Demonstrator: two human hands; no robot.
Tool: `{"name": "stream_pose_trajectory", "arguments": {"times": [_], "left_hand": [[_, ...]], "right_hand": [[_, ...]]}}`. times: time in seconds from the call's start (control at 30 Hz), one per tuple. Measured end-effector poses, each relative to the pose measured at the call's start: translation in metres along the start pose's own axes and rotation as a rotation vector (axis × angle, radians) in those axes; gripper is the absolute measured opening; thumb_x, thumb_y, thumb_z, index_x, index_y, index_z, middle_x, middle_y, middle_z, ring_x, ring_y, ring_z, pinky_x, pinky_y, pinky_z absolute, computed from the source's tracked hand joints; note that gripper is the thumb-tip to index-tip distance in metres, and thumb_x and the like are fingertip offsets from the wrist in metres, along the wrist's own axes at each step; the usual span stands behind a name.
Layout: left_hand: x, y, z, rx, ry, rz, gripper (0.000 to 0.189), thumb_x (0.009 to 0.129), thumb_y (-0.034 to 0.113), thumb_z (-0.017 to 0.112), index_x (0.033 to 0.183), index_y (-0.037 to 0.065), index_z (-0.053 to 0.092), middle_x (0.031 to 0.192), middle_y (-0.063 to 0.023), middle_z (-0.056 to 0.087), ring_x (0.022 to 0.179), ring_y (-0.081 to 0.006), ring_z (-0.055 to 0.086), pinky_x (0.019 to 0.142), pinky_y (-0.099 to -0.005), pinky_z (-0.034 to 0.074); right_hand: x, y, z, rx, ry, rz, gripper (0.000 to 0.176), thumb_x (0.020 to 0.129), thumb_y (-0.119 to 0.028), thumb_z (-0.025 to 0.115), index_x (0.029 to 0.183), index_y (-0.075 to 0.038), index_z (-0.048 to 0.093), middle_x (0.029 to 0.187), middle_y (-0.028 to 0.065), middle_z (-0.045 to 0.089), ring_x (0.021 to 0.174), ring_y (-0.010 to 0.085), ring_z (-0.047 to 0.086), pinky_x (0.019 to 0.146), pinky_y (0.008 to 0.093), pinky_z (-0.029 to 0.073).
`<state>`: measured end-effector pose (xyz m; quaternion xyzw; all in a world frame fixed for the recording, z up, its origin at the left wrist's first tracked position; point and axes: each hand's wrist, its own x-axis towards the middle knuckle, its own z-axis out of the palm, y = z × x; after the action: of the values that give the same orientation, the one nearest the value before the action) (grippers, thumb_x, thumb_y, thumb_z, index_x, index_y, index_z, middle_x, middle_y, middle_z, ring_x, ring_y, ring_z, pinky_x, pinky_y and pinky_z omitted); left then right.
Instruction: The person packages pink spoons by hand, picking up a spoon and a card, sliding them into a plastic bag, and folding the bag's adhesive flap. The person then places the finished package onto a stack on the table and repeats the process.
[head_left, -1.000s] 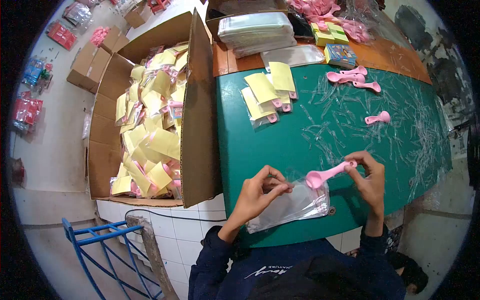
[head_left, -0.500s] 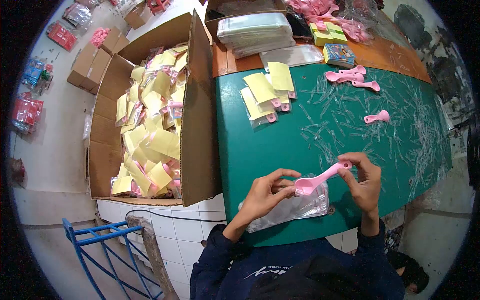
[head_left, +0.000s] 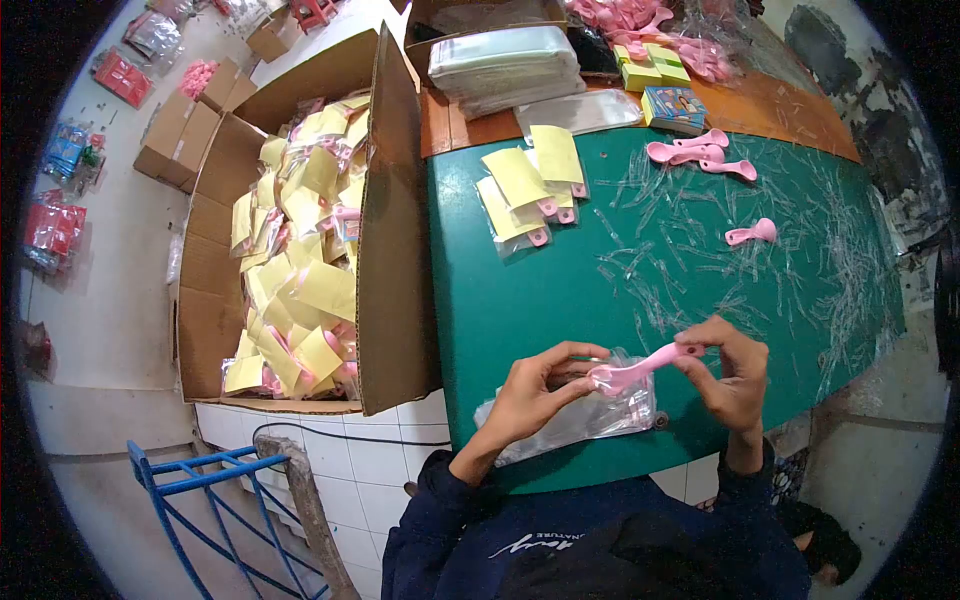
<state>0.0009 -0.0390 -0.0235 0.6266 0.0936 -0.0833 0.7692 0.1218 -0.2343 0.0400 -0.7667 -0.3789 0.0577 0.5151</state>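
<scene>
A pink measuring spoon point(head_left: 645, 368) is held by its handle end between the thumb and fingers of my right hand point(head_left: 732, 375). Its bowl points left, toward my left hand point(head_left: 548, 388), and clear film shows around it. My left thumb and fingers close on the edge of a clear plastic bag point(head_left: 628, 358) at the bowl. Beneath both hands lies a stack of clear plastic bags point(head_left: 570, 432) by the table's near edge. Whether my left fingertips also touch the bowl is hard to make out.
Left of the green table point(head_left: 500, 330) stands a cardboard box point(head_left: 398, 240) of packed spoons with yellow cards. Several filled packs point(head_left: 520, 180) lie at the table's far left. Loose pink spoons point(head_left: 700, 150), blue booklets point(head_left: 675, 108) and plastic strips point(head_left: 640, 260) lie farther back.
My right hand has lowered slightly, bringing the spoon's handle flatter. The bowl now sits within clear film near my left fingers. The view has shifted a little.
</scene>
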Motion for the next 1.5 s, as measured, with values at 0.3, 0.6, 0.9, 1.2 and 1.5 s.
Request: {"name": "stream_pose_trajectory", "arguments": {"times": [0.3,0.6,0.9,1.2,1.5], "left_hand": [[-0.006,0.004,0.003,0.064,-0.066,0.225,0.040,0.085,0.006,0.060,0.122,0.001,0.048,0.103,-0.0125,0.066,0.104,-0.0177,0.059,0.086,-0.0297,0.047],[-0.007,0.016,0.009,0.049,0.018,0.184,0.052,0.086,0.003,0.056,0.133,0.001,0.034,0.104,-0.0174,0.064,0.100,-0.0198,0.060,0.089,-0.0321,0.044],[-0.003,0.022,0.006,0.160,-0.099,0.346,0.082,0.080,-0.003,0.056,0.144,0.005,0.005,0.102,-0.0174,0.064,0.100,-0.0242,0.062,0.090,-0.0334,0.043],[-0.005,0.033,0.009,0.175,-0.204,0.343,0.085,0.081,0.001,0.058,0.144,0.005,0.001,0.102,-0.0168,0.065,0.100,-0.0257,0.062,0.090,-0.0335,0.043],[-0.009,0.044,-0.001,-0.316,-0.144,0.355,0.060,0.087,0.013,0.058,0.137,-0.003,0.029,0.108,-0.0184,0.063,0.111,-0.0259,0.055,0.100,-0.0380,0.038]], "right_hand": [[0.002,-0.003,0.002,0.082,-0.255,-0.080,0.022,0.069,-0.010,0.074,0.090,-0.005,0.067,0.081,0.0074,0.066,0.069,0.0203,0.061,0.065,0.0294,0.048],[0.010,-0.009,0.015,-0.139,-0.368,-0.224,0.042,0.078,-0.018,0.067,0.117,-0.007,0.057,0.110,0.0121,0.053,0.091,0.0223,0.056,0.073,0.0290,0.047],[0.039,-0.008,0.012,0.298,-0.483,0.190,0.056,0.078,-0.012,0.066,0.130,-0.007,0.045,0.116,0.0122,0.054,0.088,0.0165,0.057,0.075,0.0275,0.048],[0.050,0.007,0.011,0.447,-0.754,0.135,0.030,0.077,-0.006,0.066,0.106,-0.001,0.059,0.096,0.0085,0.063,0.082,0.0152,0.060,0.073,0.0281,0.049],[0.077,0.017,-0.036,-0.577,0.041,-0.070,0.019,0.080,-0.008,0.063,0.098,-0.004,0.063,0.105,0.0095,0.061,0.088,0.0186,0.061,0.072,0.0284,0.048]]}}
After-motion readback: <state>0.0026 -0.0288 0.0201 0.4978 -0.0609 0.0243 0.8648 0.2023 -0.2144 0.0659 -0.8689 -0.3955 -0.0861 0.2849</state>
